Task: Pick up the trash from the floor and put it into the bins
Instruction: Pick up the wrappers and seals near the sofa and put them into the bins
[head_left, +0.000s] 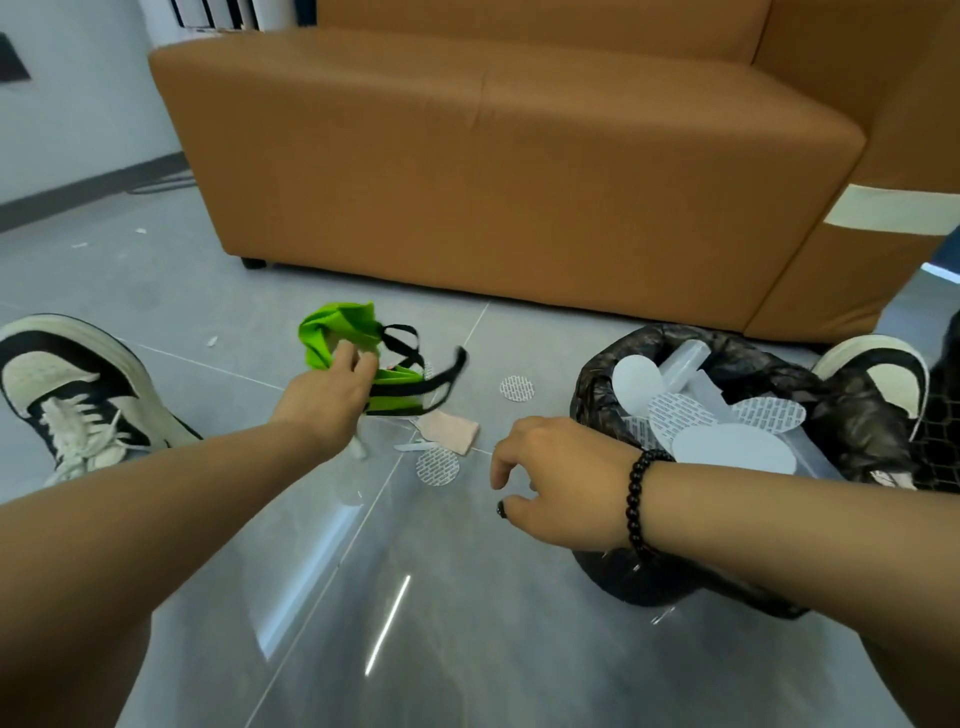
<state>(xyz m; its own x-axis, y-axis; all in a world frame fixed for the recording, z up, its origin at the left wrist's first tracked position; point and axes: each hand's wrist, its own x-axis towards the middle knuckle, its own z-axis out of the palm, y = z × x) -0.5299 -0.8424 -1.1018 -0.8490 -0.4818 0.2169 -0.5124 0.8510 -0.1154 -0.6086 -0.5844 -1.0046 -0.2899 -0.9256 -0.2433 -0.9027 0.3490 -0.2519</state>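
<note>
A crumpled green bag with black straps (343, 332) is lifted just off the grey tiled floor, and my left hand (332, 389) grips it from below. My right hand (550, 478) hovers low over the floor with loosely curled fingers and holds nothing. Between the hands lie a beige scrap (449, 431), a round printed seal disc (437, 466) and a thin white strip (410, 446). Another seal disc (516, 388) lies farther back. A bin lined with a black bag (852, 415) stands just right of my right hand, holding several white discs and clear plastic tubes.
An orange-brown sofa (519, 171) runs across the back, its front edge close behind the trash. My left shoe (72, 395) rests on the floor at the left, my right shoe (878, 374) behind the bin. A black mesh basket (940, 447) shows at the right edge.
</note>
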